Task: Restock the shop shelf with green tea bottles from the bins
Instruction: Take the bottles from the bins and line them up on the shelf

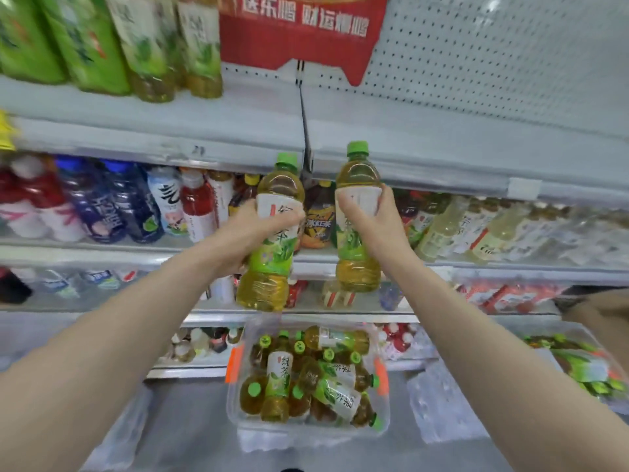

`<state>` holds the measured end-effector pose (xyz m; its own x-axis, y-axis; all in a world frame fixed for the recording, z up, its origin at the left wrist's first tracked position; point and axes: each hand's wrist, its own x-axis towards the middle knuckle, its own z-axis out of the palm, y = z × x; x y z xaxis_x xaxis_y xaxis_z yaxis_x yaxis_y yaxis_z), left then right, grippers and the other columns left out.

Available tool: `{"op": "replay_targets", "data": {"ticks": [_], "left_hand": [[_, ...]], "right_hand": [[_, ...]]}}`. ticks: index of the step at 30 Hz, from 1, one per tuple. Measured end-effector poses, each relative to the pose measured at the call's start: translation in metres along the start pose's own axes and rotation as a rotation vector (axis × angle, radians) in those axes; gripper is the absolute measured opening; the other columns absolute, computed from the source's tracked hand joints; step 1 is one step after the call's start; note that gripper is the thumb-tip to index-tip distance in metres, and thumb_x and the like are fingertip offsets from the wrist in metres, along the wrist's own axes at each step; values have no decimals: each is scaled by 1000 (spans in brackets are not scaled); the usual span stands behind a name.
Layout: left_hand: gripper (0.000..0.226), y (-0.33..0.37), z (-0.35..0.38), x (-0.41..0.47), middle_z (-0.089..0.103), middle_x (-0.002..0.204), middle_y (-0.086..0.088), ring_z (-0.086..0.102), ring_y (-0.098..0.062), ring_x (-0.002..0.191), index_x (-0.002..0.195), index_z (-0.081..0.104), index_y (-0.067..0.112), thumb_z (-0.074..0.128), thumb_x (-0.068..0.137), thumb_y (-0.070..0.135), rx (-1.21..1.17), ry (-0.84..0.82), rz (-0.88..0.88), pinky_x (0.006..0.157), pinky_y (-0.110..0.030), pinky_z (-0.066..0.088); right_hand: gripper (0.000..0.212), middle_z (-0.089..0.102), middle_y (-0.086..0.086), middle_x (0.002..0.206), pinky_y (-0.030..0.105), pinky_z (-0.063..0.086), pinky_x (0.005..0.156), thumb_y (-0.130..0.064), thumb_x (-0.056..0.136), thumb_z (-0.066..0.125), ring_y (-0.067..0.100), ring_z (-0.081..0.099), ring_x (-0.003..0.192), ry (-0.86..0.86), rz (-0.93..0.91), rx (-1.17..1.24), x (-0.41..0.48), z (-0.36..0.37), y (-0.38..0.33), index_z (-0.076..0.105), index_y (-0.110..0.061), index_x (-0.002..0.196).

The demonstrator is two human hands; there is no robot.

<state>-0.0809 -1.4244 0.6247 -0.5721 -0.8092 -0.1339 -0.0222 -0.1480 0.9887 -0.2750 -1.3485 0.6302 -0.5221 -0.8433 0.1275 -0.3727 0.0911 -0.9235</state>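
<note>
1. The left hand [250, 235] is clamped round the middle of the left bottle [272, 257], fingers curled over the white part of the label. That bottle leans a little, with its green cap up and its base tipped toward the person.
2. The right hand [372, 226] grips the right bottle [357, 267] the same way, with the thumb on the label's near side and the fingers wrapped behind. This one stands close to upright.
3. Both bottles are held up in the air, side by side but not touching, in front of the other drinks [119, 206] on the middle shelf. Their caps reach the front lip of the upper shelf [442, 131].
4. On that upper shelf, a row of shelved bottles [200, 46] with green and white labels stands at the left.
5. Behind the shelf are a red sign [299, 28] with white lettering and a perforated back panel [493, 63].
6. Straight below the hands, a clear bin [232, 400] with orange clips sits on the floor [190, 420]. The loose bottles [277, 373] in it are jumbled, some standing and some lying across the others.
7. A second bin [578, 366] sits low at the right edge. It is blurred, but green labels and caps show in it.
</note>
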Motion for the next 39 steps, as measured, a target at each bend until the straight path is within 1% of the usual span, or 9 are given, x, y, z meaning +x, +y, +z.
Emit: {"op": "replay_targets", "data": {"ticks": [2, 5, 9, 11, 17, 22, 26, 31, 39], "left_hand": [[18, 20, -7, -1, 72, 75, -1, 68, -15, 68, 91, 63, 18, 77, 80, 15, 28, 62, 66, 64, -32, 58], [38, 50, -27, 1, 68, 92, -9, 68, -22, 81, 104, 56, 18, 80, 75, 27, 48, 147, 126, 77, -43, 58], [77, 92, -58, 1, 66, 107, -11, 68, -24, 94, 117, 49, 20, 81, 52, 46, 77, 256, 246, 80, -44, 58], [83, 113, -78, 2, 68, 109, -10, 68, -23, 98, 120, 52, 20, 80, 48, 50, 89, 294, 312, 80, -43, 58], [45, 174, -139, 6, 73, 96, 1, 70, -14, 84, 112, 64, 17, 82, 73, 32, 215, 372, 432, 62, -31, 56], [46, 205, -183, 17, 73, 94, 3, 71, -14, 81, 107, 66, 19, 86, 69, 34, 268, 461, 487, 57, -32, 55], [45, 216, -210, 26, 73, 99, 1, 72, -17, 85, 107, 66, 24, 87, 69, 33, 300, 498, 511, 61, -38, 60], [45, 218, -237, 44, 74, 98, 3, 72, -15, 86, 106, 68, 24, 87, 67, 35, 297, 504, 514, 62, -31, 59], [44, 219, -261, 63, 74, 93, 10, 72, -9, 81, 104, 69, 28, 87, 66, 40, 340, 505, 493, 60, -30, 59]], "right_hand": [[73, 61, -1, 120, 49, 50, 99, -67, 82, 61, 16, 62, 109, -37, -3, 43, 7, 1, -21, 41, -22, 136], [86, 62, 5, 123, 57, 52, 94, -81, 68, 61, 28, 64, 111, -92, -24, 100, 17, 5, -53, 41, -27, 132], [74, 65, 5, 114, 46, 61, 78, -58, 71, 77, 22, 70, 96, -110, -127, 119, 34, 15, -96, 45, -23, 128], [72, 65, 3, 113, 36, 61, 73, -45, 71, 84, 16, 70, 93, -105, -156, 128, 44, 24, -115, 47, -21, 128], [64, 69, -5, 109, 35, 58, 84, -35, 71, 88, 9, 70, 96, -169, -281, 117, 74, 55, -174, 51, -25, 123], [78, 70, -21, 104, 26, 55, 85, -35, 73, 86, -3, 67, 97, -164, -389, 55, 106, 85, -219, 42, -32, 137], [69, 61, -26, 104, 12, 53, 76, -31, 72, 86, -18, 58, 88, -153, -424, -42, 129, 110, -243, 46, -35, 128], [71, 68, -13, 111, 35, 57, 90, -23, 64, 86, 5, 65, 101, -153, -426, -116, 161, 148, -250, 54, -29, 127], [85, 63, -8, 115, 39, 58, 88, -19, 67, 86, 15, 64, 102, -120, -388, -236, 200, 191, -250, 41, -27, 137]]}}
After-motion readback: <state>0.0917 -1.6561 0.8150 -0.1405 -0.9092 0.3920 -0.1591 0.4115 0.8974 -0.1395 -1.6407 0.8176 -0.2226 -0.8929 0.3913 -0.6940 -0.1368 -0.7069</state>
